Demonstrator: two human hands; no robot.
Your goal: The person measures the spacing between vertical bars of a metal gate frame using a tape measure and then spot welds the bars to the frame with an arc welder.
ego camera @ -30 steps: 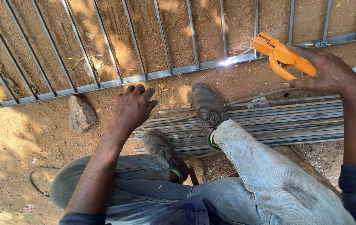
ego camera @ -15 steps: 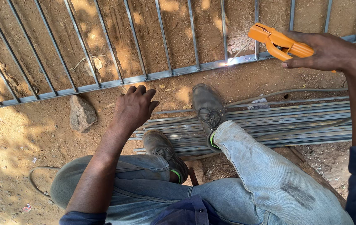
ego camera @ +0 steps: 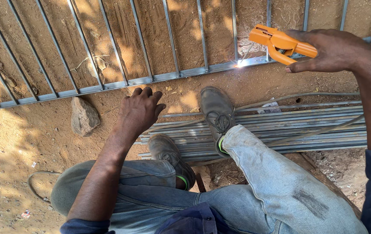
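Observation:
My right hand point(ego camera: 337, 50) grips an orange welding electrode holder point(ego camera: 279, 42) at the upper right. Its thin rod slants down to the horizontal rail of a grey metal grille point(ego camera: 151, 80) lying on the dirt, and a bright spark point(ego camera: 239, 64) glows at the tip. My left hand point(ego camera: 140, 110) hangs loose over my left knee with fingers curled and holds nothing. It hovers above the dirt just short of the rail.
A bundle of long grey steel bars point(ego camera: 289, 128) lies under my two worn shoes point(ego camera: 216, 110). A stone point(ego camera: 83, 116) props the grille rail at left. A cable point(ego camera: 307, 96) runs over the bars. A wire loop point(ego camera: 36, 184) lies at lower left.
My right hand has shifted slightly with the holder while the rod tip stays on the rail, still sparking. My left hand has barely moved.

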